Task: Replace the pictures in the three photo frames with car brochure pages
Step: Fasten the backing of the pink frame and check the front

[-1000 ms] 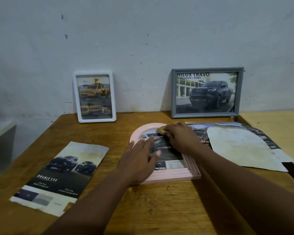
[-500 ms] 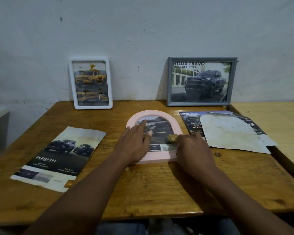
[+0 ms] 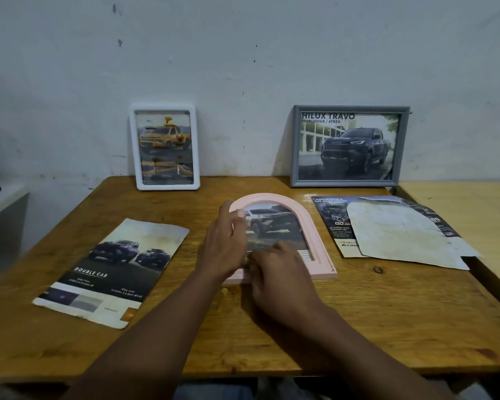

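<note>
A pink arched photo frame (image 3: 316, 241) lies flat in the middle of the wooden table (image 3: 272, 327), with a car picture behind its glass. My left hand (image 3: 223, 246) rests on the frame's left rim, fingers fairly straight. My right hand (image 3: 280, 275) covers the frame's lower left corner, fingers curled over a small tan pad (image 3: 245, 261) that barely shows. A white frame (image 3: 168, 186) with a yellow truck picture and a grey frame (image 3: 350, 108) with a dark pickup page lean against the wall.
A "Double Cab" brochure page (image 3: 113, 269) lies at the left of the table. At the right, another brochure page (image 3: 329, 223) lies under a worn white sheet (image 3: 401, 232). A lighter table (image 3: 474, 212) adjoins on the right, and a grey shelf (image 3: 3, 215) stands left.
My right hand has slid with the tan pad from the top of the pink frame down to its lower left corner. My left hand moved from the glass to the left rim.
</note>
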A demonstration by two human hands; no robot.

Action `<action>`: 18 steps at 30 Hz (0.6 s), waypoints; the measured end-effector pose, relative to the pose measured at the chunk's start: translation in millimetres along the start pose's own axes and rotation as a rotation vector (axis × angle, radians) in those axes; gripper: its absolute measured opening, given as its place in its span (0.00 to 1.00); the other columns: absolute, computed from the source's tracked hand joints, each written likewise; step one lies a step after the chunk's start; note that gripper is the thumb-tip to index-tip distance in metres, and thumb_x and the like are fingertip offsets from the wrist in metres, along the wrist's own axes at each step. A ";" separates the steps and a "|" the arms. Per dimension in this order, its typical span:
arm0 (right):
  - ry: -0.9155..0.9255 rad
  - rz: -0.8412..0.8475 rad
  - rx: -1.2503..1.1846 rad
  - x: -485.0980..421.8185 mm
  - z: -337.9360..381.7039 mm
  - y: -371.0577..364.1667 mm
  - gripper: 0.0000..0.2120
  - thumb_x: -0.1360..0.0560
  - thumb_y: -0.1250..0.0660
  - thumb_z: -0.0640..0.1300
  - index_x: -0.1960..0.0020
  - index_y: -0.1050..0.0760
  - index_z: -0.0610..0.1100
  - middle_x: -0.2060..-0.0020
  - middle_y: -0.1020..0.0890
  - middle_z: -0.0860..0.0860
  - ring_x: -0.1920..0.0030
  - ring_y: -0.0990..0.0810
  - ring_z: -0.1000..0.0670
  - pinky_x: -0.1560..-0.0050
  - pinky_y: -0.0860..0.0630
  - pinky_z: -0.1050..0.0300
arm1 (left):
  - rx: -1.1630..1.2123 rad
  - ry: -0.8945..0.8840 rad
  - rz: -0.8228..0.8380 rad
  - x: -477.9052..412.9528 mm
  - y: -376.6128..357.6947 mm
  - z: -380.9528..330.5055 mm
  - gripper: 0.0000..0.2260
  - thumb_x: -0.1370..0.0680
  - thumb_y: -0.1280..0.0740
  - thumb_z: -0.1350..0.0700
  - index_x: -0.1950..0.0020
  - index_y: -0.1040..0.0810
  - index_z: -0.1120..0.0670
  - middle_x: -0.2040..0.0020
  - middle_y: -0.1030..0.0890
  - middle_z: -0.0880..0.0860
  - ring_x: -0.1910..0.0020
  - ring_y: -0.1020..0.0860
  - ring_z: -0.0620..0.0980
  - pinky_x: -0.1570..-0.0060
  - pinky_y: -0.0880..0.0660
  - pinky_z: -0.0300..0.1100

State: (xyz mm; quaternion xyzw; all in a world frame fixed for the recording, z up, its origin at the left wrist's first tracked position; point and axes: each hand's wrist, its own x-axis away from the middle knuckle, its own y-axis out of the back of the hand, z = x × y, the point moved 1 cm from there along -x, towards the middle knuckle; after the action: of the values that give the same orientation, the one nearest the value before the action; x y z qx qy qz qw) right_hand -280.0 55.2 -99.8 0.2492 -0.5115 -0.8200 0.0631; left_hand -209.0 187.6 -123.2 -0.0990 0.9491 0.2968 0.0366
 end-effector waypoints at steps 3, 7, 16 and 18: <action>0.028 0.012 -0.050 -7.4 11.3 -5.7 0.09 0.21 0.37 0.45 0.47 0.19 0.48 0.53 0.18 0.50 0.49 0.26 0.50 0.49 0.27 0.54 | 0.419 0.186 0.001 -13.3 12.9 -4.8 0.21 0.20 0.50 0.32 0.31 0.33 0.36 0.33 0.22 0.52 0.34 0.25 0.55 0.33 0.30 0.60; -0.153 0.067 -0.295 -27.4 0.5 1.3 0.09 0.20 0.36 0.47 0.45 0.18 0.49 0.54 0.16 0.52 0.54 0.20 0.55 0.51 0.20 0.55 | 0.895 0.355 0.052 -22.0 34.2 -3.4 0.26 0.15 0.51 0.40 0.25 0.32 0.56 0.32 0.22 0.60 0.30 0.26 0.57 0.25 0.38 0.57; 0.084 0.032 -0.043 -92.0 -12.1 -28.9 0.11 0.22 0.35 0.44 0.41 0.20 0.51 0.47 0.17 0.52 0.45 0.23 0.50 0.44 0.22 0.50 | 0.787 0.378 -0.277 -38.3 47.0 7.1 0.26 0.14 0.55 0.41 0.23 0.34 0.53 0.28 0.26 0.59 0.30 0.28 0.57 0.29 0.34 0.54; 0.165 0.093 0.017 -95.4 -17.5 -38.2 0.14 0.22 0.35 0.44 0.37 0.22 0.51 0.40 0.19 0.52 0.38 0.26 0.50 0.38 0.25 0.48 | 0.645 0.390 -0.359 -34.6 39.4 6.8 0.25 0.14 0.55 0.41 0.24 0.34 0.51 0.28 0.26 0.56 0.32 0.28 0.55 0.35 0.31 0.51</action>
State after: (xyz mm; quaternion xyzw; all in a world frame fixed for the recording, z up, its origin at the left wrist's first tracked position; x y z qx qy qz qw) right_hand -183.1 93.2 -106.4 0.2924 -0.5226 -0.7883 0.1411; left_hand -183.3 228.9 -102.4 -0.3006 0.9502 -0.0512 -0.0638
